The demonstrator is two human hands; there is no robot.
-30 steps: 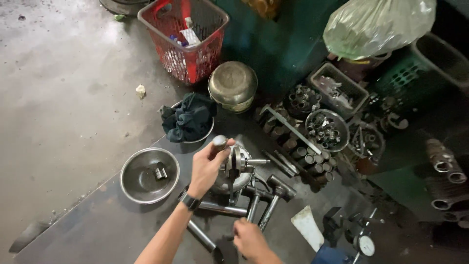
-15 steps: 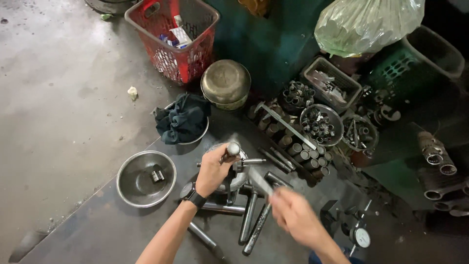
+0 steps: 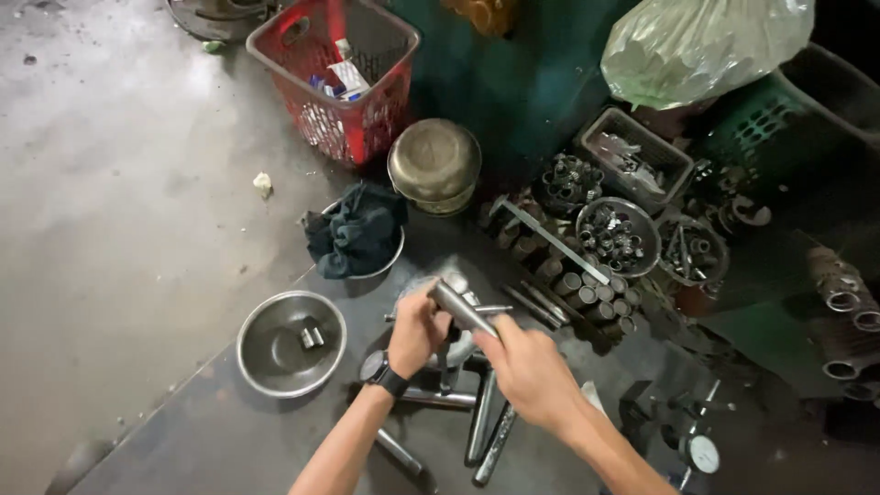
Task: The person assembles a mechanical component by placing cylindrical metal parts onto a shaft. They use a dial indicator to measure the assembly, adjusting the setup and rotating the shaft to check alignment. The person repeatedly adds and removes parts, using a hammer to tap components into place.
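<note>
A view from above onto a dark, oily surface (image 3: 229,431) on a workshop floor. At far left lies bare grey concrete floor (image 3: 110,183) with a small scrap of paper (image 3: 263,184). Farther back stands a red plastic basket (image 3: 335,73) with small boxes inside. Near it, toward the viewer, a shallow steel bowl (image 3: 291,344) holds two small metal pieces, and a second bowl is covered by a dark rag (image 3: 353,234).

In the middle, the left hand (image 3: 417,330), with a black watch on its wrist, is curled in a closed grip around the lower part of a short metal rod (image 3: 461,308). The right hand (image 3: 527,371) meets it from the right, its fingers pressed together on the same rod, which slants up and to the left between the two hands, above the surface. Several long steel bars (image 3: 481,426) lie loose beneath the hands.

To the right, a domed steel lid (image 3: 434,165), trays and bowls of small metal parts (image 3: 612,234), a clear plastic bag (image 3: 706,41) and a dial gauge (image 3: 701,452) crowd the scene.

Judging from the oily look of everything, the rod could slip from either grip and drop onto the loose bars, which may roll off or pinch a finger.
</note>
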